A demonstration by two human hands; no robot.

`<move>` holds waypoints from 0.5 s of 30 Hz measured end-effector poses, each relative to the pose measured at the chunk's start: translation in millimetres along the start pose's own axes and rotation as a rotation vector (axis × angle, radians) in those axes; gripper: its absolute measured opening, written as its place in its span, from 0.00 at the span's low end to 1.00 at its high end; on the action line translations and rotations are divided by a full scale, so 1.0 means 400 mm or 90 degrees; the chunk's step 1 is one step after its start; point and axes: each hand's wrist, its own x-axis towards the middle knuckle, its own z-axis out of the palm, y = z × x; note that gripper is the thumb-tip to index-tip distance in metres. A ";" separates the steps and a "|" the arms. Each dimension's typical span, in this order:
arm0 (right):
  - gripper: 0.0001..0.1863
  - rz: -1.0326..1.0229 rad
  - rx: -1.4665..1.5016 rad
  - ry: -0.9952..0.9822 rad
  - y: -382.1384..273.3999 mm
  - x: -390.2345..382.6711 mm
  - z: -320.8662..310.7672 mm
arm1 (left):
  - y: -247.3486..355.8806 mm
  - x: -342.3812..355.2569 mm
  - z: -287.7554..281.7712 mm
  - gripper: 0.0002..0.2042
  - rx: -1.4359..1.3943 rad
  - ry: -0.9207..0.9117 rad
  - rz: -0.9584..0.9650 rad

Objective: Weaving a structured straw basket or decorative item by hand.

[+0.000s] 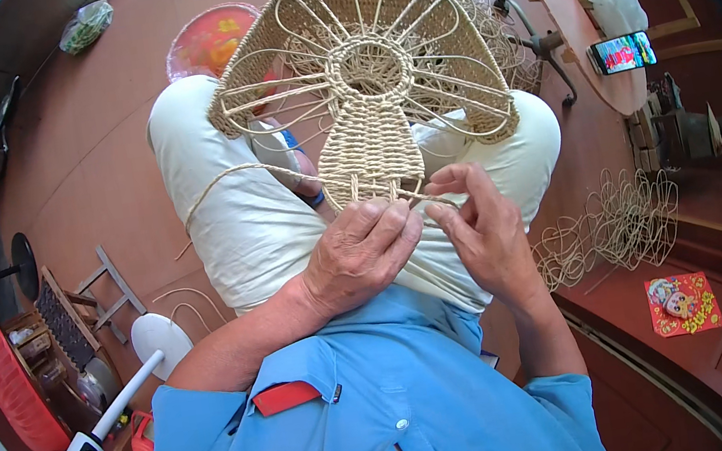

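Woven piece (369,118) sat upper centre of the frame, its narrow neck (369,162) pointing down-frame at the hands, long axis near vertical. Left hand (363,251) was nearer, fingers pinching the neck's bottom edge. Right hand (483,225) sat just right of it, thumb and fingertips around a cord strand (417,195); couldn't tell if they pressed on it.
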 end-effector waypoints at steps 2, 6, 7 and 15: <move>0.16 0.038 0.104 -0.033 0.022 -0.022 0.027 | 0.015 -0.011 0.001 0.18 0.004 0.003 0.003; 0.13 0.065 0.187 0.013 0.027 -0.023 0.063 | 0.031 -0.026 -0.009 0.16 0.027 0.021 0.008; 0.13 0.064 0.187 0.012 0.046 -0.014 0.071 | 0.034 -0.031 -0.010 0.16 0.028 0.020 0.007; 0.09 0.269 0.767 0.091 0.198 -0.051 -0.119 | 0.025 -0.024 0.000 0.15 0.010 0.026 -0.001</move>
